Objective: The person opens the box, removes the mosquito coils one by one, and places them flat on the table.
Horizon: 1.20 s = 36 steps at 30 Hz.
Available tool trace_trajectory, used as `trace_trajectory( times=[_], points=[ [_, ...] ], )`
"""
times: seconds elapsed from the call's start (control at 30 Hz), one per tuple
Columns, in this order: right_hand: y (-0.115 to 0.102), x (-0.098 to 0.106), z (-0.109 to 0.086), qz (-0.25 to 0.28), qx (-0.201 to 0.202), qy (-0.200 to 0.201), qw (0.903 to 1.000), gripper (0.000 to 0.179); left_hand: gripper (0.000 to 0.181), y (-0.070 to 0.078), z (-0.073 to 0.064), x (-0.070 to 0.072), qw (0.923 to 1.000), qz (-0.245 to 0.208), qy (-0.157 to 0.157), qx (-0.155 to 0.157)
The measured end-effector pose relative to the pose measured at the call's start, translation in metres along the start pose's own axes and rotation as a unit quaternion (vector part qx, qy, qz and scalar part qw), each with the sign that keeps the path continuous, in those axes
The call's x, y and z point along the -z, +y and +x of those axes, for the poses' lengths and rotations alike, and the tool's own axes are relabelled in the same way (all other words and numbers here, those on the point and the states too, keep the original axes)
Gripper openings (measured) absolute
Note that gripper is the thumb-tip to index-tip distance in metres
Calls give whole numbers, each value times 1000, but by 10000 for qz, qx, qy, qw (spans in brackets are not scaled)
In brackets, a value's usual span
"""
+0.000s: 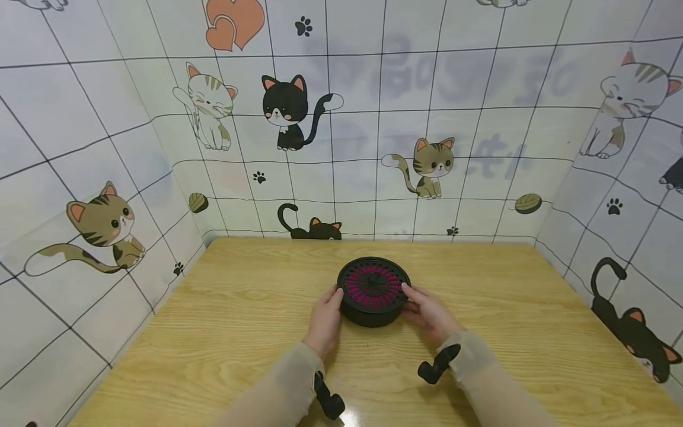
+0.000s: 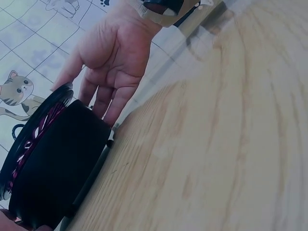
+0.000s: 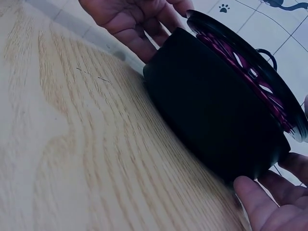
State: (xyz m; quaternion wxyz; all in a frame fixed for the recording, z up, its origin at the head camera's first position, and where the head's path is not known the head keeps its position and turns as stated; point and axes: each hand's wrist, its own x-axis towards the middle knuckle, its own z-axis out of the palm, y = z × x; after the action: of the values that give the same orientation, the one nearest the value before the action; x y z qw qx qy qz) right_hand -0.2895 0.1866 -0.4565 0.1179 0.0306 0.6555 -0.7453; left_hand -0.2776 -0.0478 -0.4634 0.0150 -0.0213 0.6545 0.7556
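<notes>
A round black container (image 1: pixel 373 319) stands at the middle of the wooden table. Magenta shows in rings of radial slots in its black lid (image 1: pixel 373 286), and a small loop (image 2: pixel 18 130) rises from the lid in the left wrist view. My left hand (image 1: pixel 325 320) holds one side, thumb up by the lid's rim and fingers along the wall. Opposite it, my right hand (image 1: pixel 429 314) grips the other side, its thumb on the rim. Magenta parts show between lid and wall in both wrist views. Whether the base touches the table, I cannot tell.
The light wooden table (image 1: pixel 240 296) runs back to a wall (image 1: pixel 352 136) with a grid and cartoon cats, which also closes both sides. Black wrist mounts (image 1: pixel 329 403) stick out inward from the beige sleeves (image 1: pixel 277 385).
</notes>
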Motion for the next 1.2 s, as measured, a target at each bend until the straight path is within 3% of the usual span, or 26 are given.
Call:
trace_trajectory(
  times=[0.43, 0.6, 0.7, 0.8, 0.9, 1.0, 1.1, 1.2],
  points=[
    [-1, 1, -9, -45, 146, -57, 9999, 74, 61, 0, -10, -5, 9999, 18, -81, -68],
    [6, 4, -13, 67, 349, -185, 9992, 73, 64, 4, -13, -4, 9997, -2, -250, -38],
    [12, 5, -16, -44, 649, -258, 9975, 70, 67, 4, -11, 0, 9995, 249, -214, -31],
    [16, 5, -16, -342, 963, -138, 9947, 71, 62, 12, -7, 6, 9943, 964, -80, -447],
    [18, 5, -17, -705, 1158, 74, 9907, 76, 53, 24, 0, 9, 9750, 1916, -52, -1129],
    [21, 7, -19, -1104, 1322, 173, 9849, 77, 43, 36, 6, 8, 9411, 2879, -277, -1751],
    [24, 8, -20, -1376, 1466, 125, 9795, 76, 34, 47, 14, 2, 9071, 3601, -623, -2088],
    [26, 9, -20, -1501, 1559, 102, 9762, 77, 31, 54, 20, -8, 8826, 4050, -1006, -2164]
  ],
)
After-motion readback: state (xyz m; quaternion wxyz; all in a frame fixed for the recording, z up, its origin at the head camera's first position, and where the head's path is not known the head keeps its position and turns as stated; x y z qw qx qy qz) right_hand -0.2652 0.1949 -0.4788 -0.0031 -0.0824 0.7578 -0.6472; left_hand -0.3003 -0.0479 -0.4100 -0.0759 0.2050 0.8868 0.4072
